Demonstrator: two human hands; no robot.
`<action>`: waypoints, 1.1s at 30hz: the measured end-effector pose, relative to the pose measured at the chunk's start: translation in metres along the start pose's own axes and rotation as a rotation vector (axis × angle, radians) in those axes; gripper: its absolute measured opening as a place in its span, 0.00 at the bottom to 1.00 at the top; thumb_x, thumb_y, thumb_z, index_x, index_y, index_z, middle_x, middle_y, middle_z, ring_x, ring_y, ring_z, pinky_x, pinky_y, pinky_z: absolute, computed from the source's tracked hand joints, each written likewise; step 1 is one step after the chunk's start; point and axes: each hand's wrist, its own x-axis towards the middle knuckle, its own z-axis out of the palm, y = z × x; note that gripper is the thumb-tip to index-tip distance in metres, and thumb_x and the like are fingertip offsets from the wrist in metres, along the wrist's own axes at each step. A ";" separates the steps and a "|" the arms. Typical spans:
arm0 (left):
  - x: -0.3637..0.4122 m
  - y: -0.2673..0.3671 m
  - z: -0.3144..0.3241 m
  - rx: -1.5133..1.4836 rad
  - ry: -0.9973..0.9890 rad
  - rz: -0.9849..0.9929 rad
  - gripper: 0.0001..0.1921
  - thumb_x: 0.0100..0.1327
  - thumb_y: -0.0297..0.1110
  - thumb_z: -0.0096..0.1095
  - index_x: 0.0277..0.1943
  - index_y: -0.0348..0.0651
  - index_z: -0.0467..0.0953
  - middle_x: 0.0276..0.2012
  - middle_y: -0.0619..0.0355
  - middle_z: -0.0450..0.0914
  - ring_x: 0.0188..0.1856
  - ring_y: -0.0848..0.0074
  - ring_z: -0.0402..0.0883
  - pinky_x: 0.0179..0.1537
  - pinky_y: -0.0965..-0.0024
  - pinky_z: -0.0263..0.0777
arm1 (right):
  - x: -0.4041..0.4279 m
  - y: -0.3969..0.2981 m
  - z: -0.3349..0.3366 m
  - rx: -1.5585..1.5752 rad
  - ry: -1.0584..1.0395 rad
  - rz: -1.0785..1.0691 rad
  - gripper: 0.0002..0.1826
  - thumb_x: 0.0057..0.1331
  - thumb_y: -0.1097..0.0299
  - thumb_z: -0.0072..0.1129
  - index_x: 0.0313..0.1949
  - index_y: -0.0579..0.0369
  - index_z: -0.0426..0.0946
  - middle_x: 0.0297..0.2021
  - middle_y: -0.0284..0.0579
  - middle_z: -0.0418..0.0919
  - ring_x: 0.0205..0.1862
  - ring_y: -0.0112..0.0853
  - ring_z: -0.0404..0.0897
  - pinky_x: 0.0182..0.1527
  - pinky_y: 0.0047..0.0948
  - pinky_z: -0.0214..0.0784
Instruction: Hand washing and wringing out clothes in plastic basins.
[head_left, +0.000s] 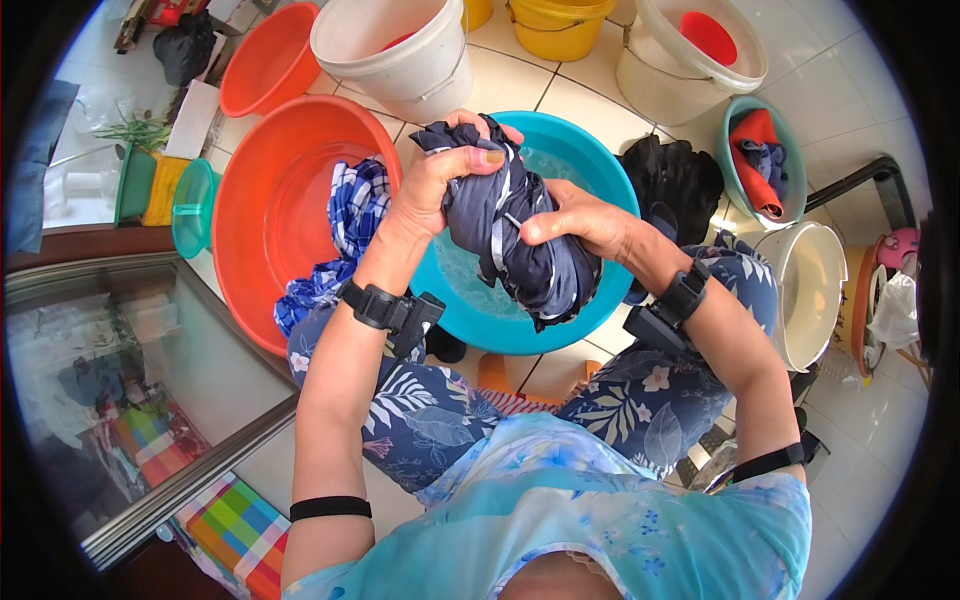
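A dark cloth with light stripes (510, 217), bunched and twisted, is held over a turquoise basin (525, 343) of sudsy water. My left hand (442, 169) grips its upper end, fingers wrapped round it. Lower down on its right side, my right hand (585, 221) grips the same cloth, the thumb lying across the front. A blue-and-white checked cloth (358, 214) hangs over the near right rim of a large orange basin (247, 195) at the left, its lower end lying by my knee. Black cloth (671, 184) lies on the floor right of the turquoise basin.
White buckets (409, 71) (660, 82) and a yellow bucket (562, 30) stand beyond the basins. At the right are a small green basin (799, 176) holding red and blue cloth and a cream bucket (814, 292). A glass-topped cabinet (150, 375) is at the left.
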 end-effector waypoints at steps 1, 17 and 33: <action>0.000 0.000 -0.002 0.019 0.017 -0.008 0.12 0.49 0.22 0.65 0.36 0.42 0.71 0.42 0.48 0.79 0.43 0.69 0.79 0.48 0.66 0.75 | 0.000 0.000 0.005 -0.081 0.029 -0.044 0.41 0.48 0.56 0.75 0.57 0.64 0.67 0.48 0.48 0.77 0.49 0.35 0.78 0.54 0.32 0.71; 0.010 -0.036 0.011 0.350 0.263 0.023 0.08 0.45 0.20 0.62 0.24 0.38 0.68 0.20 0.58 0.74 0.25 0.75 0.79 0.29 0.73 0.72 | 0.011 0.010 0.029 -0.946 0.453 0.162 0.37 0.37 0.43 0.69 0.39 0.63 0.79 0.37 0.52 0.82 0.41 0.43 0.82 0.45 0.35 0.73; 0.024 -0.055 0.013 0.975 0.345 0.229 0.06 0.45 0.22 0.60 0.24 0.37 0.68 0.17 0.55 0.68 0.20 0.74 0.68 0.25 0.67 0.66 | 0.016 0.012 0.031 -1.247 0.608 0.074 0.38 0.41 0.46 0.65 0.38 0.75 0.75 0.34 0.62 0.81 0.37 0.50 0.82 0.43 0.38 0.76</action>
